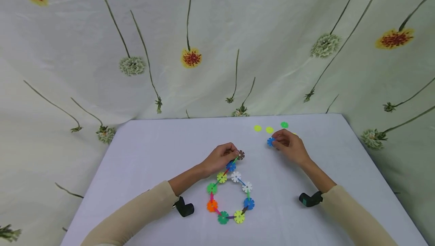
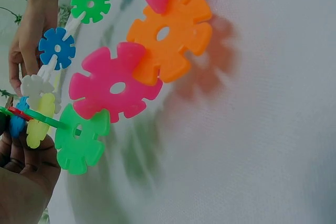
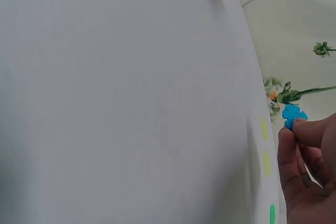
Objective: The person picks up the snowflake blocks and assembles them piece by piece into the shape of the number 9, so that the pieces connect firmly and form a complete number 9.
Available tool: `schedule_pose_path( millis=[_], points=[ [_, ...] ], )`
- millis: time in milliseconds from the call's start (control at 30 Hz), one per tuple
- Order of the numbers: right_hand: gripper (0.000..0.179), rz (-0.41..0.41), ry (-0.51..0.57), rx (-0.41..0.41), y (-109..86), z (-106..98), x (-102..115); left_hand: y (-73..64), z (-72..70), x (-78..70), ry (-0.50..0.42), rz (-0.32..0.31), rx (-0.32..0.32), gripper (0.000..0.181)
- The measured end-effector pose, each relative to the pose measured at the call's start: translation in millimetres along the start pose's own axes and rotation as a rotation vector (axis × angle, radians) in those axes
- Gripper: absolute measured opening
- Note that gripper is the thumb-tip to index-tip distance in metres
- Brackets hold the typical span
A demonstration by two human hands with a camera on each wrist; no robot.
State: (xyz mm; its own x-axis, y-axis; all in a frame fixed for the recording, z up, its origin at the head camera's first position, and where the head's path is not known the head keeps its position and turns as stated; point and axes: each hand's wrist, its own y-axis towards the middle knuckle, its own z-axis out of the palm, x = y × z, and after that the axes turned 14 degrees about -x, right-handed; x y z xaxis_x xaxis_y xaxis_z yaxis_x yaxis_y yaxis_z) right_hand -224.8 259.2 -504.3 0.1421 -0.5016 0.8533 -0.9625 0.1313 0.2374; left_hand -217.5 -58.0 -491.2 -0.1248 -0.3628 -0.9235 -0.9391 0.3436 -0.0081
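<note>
My left hand (image 1: 222, 157) grips the upper end of a chain of interlocking notched flower discs, right by a brown disc (image 1: 241, 155) and a blue disc (image 1: 231, 166). Below it the chain forms a ring, with a yellow disc (image 1: 222, 177), a white disc (image 1: 247, 187), an orange disc (image 1: 212, 205) and several others linked on edge. In the left wrist view a pink disc (image 2: 113, 85) shows large and close. Off to the right, my right hand (image 1: 290, 147) pinches a loose blue flower disc (image 3: 294, 115) between thumb and fingers, above the table.
Past my right hand, toward the table's back edge, lie loose discs: a yellow one (image 1: 258, 128), another yellow one (image 1: 269, 129) and a green one (image 1: 284, 125). A floral cloth (image 1: 210, 87) hangs behind the white table (image 1: 163, 140).
</note>
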Motion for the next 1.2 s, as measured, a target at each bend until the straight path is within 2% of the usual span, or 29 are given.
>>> schedule_pose_path(
  millis=[300,600,933,1200],
  points=[
    [0.016,-0.062,0.188,0.125,-9.4,31,26,-1.6,-0.1,-2.7,0.012,-0.013,-0.002,0.023],
    [0.016,-0.098,0.283,0.232,-14.2,52,47,-0.6,1.3,-2.9,-0.012,0.000,0.016,0.025],
    [0.015,-0.072,0.318,0.260,-16.9,56,49,-3.3,-0.9,-2.1,-0.024,0.001,0.020,0.025],
    [0.012,-0.072,0.384,0.256,-19.7,58,45,-3.1,1.4,-3.8,-0.038,0.038,-0.003,0.023]
  ],
)
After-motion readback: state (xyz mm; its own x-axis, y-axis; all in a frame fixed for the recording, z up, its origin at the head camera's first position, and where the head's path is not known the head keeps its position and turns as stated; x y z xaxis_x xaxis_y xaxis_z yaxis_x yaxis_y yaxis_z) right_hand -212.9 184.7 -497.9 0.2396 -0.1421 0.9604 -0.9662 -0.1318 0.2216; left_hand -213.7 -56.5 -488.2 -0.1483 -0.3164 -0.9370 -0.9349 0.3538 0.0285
